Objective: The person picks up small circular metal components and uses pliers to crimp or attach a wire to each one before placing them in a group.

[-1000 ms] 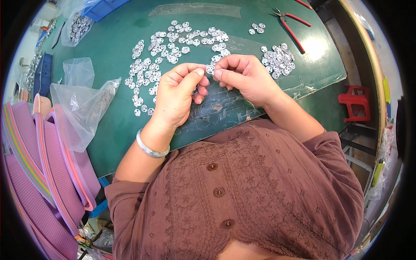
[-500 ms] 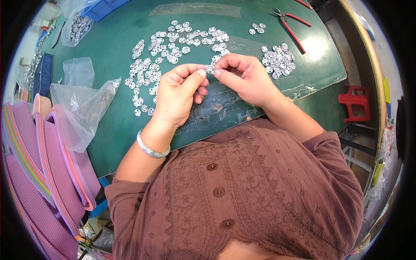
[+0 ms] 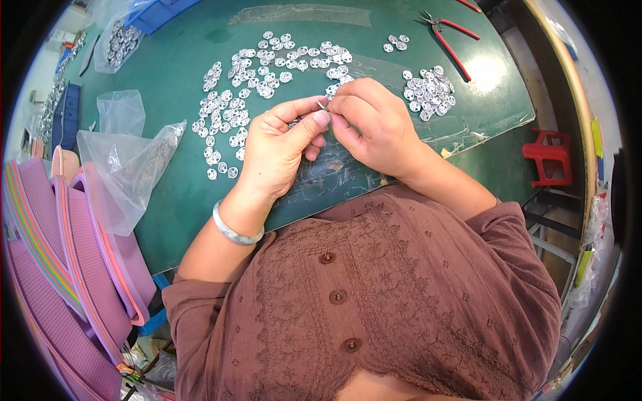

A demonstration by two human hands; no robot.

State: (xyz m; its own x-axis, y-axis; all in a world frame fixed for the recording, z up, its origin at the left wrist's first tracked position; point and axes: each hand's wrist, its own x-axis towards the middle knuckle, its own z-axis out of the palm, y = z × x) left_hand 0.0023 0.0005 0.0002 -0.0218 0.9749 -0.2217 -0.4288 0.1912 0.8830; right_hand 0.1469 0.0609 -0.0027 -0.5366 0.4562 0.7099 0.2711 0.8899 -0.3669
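Note:
My left hand [image 3: 281,144] and my right hand [image 3: 371,123] meet fingertip to fingertip over the green table [image 3: 187,194]. Between them they pinch a small silver metal part [image 3: 324,105], mostly hidden by the fingers. A silver bangle [image 3: 234,230] circles my left wrist. Just beyond the hands lies a wide scatter of small round silver metal pieces [image 3: 267,73]. A tighter pile of the same pieces [image 3: 429,90] lies to the right of my right hand.
Red-handled pliers [image 3: 448,37] lie at the far right of the table. Clear plastic bags [image 3: 130,157] rest at the left. Pink and purple woven straps [image 3: 60,267] hang at the lower left. A red stool [image 3: 550,157] stands on the floor at the right.
Both hands stay together over the same spot. The fingers have shifted slightly around the small part.

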